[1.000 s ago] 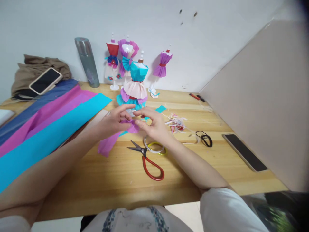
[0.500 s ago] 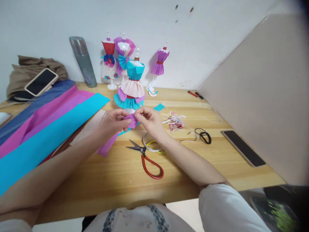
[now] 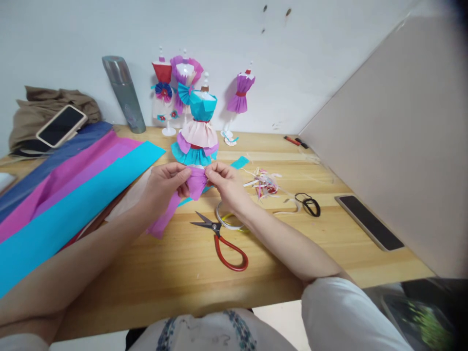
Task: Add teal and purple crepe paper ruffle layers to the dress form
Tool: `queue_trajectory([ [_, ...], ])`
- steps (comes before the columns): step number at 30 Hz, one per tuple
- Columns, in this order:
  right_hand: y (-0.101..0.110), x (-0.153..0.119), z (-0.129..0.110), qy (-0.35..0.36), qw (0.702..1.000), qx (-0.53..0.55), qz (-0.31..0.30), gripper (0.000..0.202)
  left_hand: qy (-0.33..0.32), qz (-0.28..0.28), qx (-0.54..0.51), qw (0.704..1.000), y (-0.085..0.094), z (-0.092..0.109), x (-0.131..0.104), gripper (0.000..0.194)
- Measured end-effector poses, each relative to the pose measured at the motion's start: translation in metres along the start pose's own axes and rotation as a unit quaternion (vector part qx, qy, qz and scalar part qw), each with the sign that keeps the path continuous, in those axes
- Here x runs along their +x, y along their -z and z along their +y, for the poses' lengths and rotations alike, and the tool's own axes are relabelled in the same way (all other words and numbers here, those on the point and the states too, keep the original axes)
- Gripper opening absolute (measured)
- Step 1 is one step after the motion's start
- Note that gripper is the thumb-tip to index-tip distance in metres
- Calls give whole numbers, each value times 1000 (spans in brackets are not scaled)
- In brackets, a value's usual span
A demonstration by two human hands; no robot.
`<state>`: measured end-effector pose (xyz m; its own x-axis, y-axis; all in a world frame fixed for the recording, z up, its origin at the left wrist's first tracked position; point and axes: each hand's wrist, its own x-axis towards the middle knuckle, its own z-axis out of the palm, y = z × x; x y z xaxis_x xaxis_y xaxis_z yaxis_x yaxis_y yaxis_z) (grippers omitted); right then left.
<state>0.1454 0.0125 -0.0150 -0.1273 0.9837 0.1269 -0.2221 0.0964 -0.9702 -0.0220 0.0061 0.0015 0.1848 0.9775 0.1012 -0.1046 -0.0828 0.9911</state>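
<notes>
The left hand pinches one side of a small purple paper piece between thumb and fingers, and the right hand grips its other side in the same way, so the piece spans the gap between them. It is held beyond the red-handled scissors, which lie on the wooden worktop with their blades parted and pointing left. A purple strip rests to the left of the scissors, partly under the left hand; whether it joins the held piece cannot be told. A white loop lies just beside the scissors, partly behind the right wrist. Farther beyond the scissors stands a small dress form in turquoise and pale pink. To the right of the scissors are a heap of scraps and a black band; well to their left lies a long turquoise sheet.
</notes>
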Motion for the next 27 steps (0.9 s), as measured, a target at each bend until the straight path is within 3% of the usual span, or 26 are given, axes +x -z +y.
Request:
queue_trajectory([
  [8,3,1,4,4,1000,-3,10,35,60,-16,-48,997,1,2,1,26],
  [16,6,3,9,29,999,-6,-24,27,69,-29,-37,996,2,4,2,29],
  [22,6,1,4,16,1000,-3,-21,21,78,-52,5,996,2,5,2,27],
  [27,4,0,0,10,1000,-18,-11,20,66,-51,58,995,-4,13,-1,37],
])
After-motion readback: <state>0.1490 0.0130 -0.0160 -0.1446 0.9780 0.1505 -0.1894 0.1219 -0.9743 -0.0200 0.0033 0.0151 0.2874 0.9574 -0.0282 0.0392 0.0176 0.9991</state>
